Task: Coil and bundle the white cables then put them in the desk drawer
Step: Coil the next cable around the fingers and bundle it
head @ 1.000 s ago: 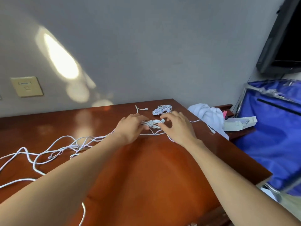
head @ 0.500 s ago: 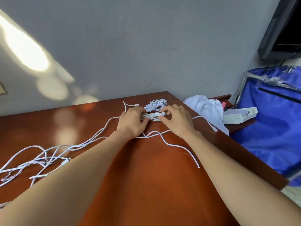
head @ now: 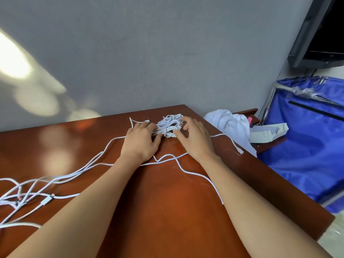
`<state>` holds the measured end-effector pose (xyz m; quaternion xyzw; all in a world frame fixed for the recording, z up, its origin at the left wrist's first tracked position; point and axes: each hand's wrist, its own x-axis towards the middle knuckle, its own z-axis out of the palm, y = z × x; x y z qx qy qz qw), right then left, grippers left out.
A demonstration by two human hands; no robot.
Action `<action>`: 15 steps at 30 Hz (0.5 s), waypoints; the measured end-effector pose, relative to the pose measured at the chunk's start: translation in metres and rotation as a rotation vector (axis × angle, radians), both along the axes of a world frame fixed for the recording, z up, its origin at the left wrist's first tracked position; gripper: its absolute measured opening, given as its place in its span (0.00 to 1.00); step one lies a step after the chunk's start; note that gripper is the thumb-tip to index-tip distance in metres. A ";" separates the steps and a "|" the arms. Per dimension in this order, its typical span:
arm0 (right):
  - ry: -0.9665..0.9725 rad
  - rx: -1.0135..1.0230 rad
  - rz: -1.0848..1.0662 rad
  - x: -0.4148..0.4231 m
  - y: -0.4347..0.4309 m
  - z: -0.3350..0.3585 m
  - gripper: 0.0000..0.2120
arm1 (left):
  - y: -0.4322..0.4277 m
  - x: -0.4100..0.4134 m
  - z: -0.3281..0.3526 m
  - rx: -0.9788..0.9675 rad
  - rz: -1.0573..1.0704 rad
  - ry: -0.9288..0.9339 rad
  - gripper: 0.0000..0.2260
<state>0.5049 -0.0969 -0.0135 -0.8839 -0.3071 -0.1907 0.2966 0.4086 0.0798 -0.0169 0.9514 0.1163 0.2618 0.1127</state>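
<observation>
Two coiled white cable bundles lie side by side near the desk's far right corner: a nearer bundle (head: 166, 132) and a farther bundle (head: 170, 119) that touches it. My left hand (head: 141, 142) holds the nearer bundle's left end between fingers and thumb. My right hand (head: 195, 139) is spread at the bundles' right side, thumb by the nearer one and fingertips at the farther one. A tangle of loose white cables (head: 28, 192) lies at the desk's left. One loose cable (head: 167, 156) runs under both forearms. No drawer is in view.
The brown wooden desk (head: 167, 211) stands against a grey wall. Off its right edge are a white cloth (head: 228, 121), a white box (head: 268, 133) on a low shelf, and a blue fabric cart (head: 307, 149). A dark screen (head: 325, 34) hangs at the upper right.
Both hands slid the nearer bundle away from me until it met the farther one. My right hand's fingers went from pinching the bundle to spread. The view turned right.
</observation>
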 end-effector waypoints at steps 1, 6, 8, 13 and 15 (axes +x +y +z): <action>0.010 -0.006 -0.008 0.001 0.001 0.000 0.24 | 0.000 0.000 0.000 0.002 0.007 0.006 0.17; 0.007 -0.045 -0.032 0.002 0.002 0.000 0.26 | -0.001 0.000 0.001 -0.016 0.013 0.001 0.16; 0.006 -0.036 -0.025 0.003 0.002 -0.001 0.24 | -0.001 0.000 0.002 -0.023 0.011 -0.007 0.16; -0.005 0.008 -0.011 -0.002 0.001 0.000 0.17 | -0.002 -0.003 0.003 -0.006 0.003 -0.022 0.15; 0.043 0.040 0.026 -0.006 -0.002 0.003 0.15 | -0.003 -0.007 0.006 0.055 0.015 -0.054 0.14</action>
